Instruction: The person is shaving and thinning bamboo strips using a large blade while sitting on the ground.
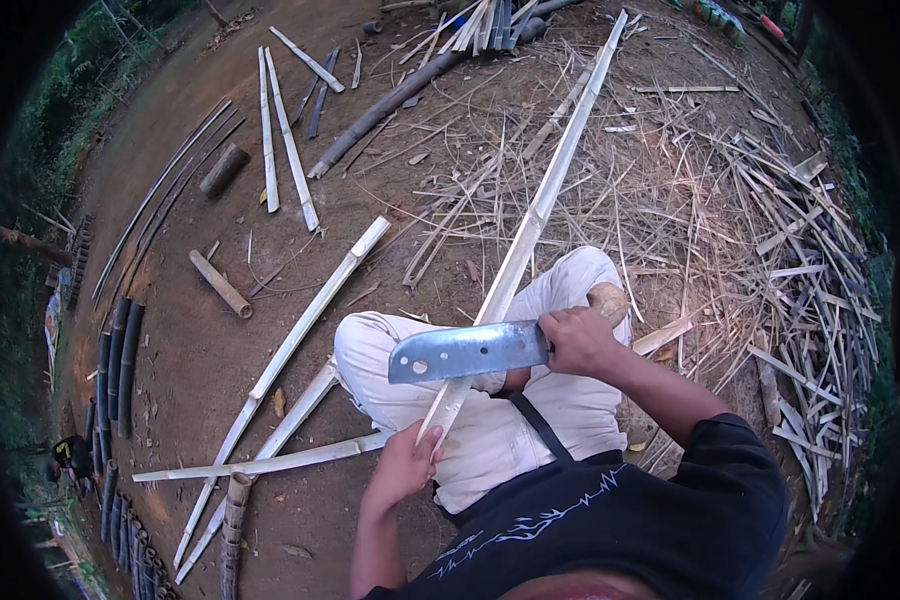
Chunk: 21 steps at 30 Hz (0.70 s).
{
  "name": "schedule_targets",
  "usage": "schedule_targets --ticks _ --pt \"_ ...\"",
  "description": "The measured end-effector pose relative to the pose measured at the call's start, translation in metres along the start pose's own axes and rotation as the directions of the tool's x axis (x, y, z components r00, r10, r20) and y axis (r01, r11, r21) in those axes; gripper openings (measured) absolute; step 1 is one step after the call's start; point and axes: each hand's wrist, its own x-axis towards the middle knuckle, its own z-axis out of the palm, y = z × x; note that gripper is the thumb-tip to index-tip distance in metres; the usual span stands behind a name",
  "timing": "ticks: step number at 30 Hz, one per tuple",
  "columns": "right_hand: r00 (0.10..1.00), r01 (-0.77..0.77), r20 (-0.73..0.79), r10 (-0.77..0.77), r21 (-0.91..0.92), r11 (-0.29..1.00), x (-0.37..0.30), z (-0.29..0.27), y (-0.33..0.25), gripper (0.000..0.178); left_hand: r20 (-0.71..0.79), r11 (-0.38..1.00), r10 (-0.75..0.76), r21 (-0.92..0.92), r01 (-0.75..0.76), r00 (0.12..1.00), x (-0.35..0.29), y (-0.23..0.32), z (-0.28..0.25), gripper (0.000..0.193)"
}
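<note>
A long split bamboo strip (526, 236) slants across my lap, from my left hand up to the far side of the ground. My left hand (407, 463) is closed round its near end. In my right hand (578, 342) is a cleaver (467, 351) with a broad grey blade, pierced by several round holes. The blade lies crosswise over the strip, above my lap; whether it touches the bamboo I cannot tell. Part of the cleaver's light wooden handle (608, 300) sticks out beyond my right fist.
Split bamboo lengths (288, 334) lie on the dirt at my left, beside a short bamboo piece (220, 284). A dark pole (390, 112) lies ahead. Thin shavings (660, 190) cover the ground ahead right, and a heap of split offcuts (815, 310) is at far right.
</note>
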Motion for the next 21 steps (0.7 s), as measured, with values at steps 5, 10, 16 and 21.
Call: schedule_targets --ticks 5,10,16,21 --pt "0.82 -0.57 0.007 0.572 0.107 0.815 0.059 -0.013 0.097 0.03 0.002 0.995 -0.094 -0.037 0.094 0.996 -0.031 -0.004 -0.017 0.028" --pt "0.961 -0.259 0.078 0.264 -0.064 0.964 0.048 0.0 0.078 0.028 0.026 0.994 -0.101 -0.049 0.102 0.995 -0.033 -0.014 -0.023 0.026" --pt "0.771 -0.637 -0.051 0.635 -0.042 0.77 0.077 -0.005 0.17 0.029 0.046 0.988 -0.148 -0.041 0.15 0.988 -0.063 -0.027 -0.044 0.023" --pt "0.931 -0.343 0.088 0.355 -0.12 0.931 0.077 -0.018 0.12 0.029 0.101 0.977 -0.161 -0.124 0.173 0.982 -0.087 -0.044 -0.084 0.023"
